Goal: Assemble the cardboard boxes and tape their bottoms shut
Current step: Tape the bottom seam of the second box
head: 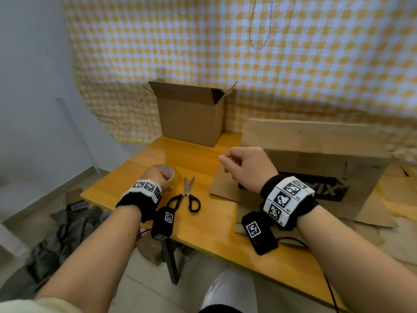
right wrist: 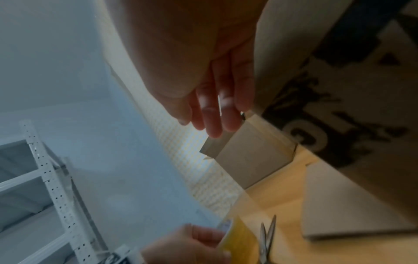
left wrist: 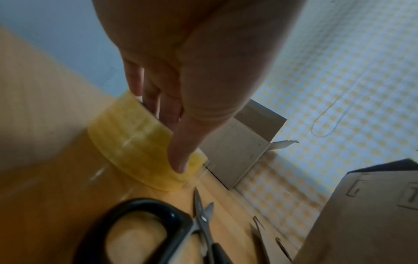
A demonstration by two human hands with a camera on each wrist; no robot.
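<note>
While the left hand (head: 158,176) grips the yellow tape roll (left wrist: 140,142) on the wooden surface (head: 203,222), fingers inside its core, the right hand (head: 246,168) hovers loosely curled, holding nothing visible. Scissors (head: 187,197) lie just right; an assembled box (head: 191,116) stands far, flattened cardboard (head: 316,154) right, partly cut off.
</note>
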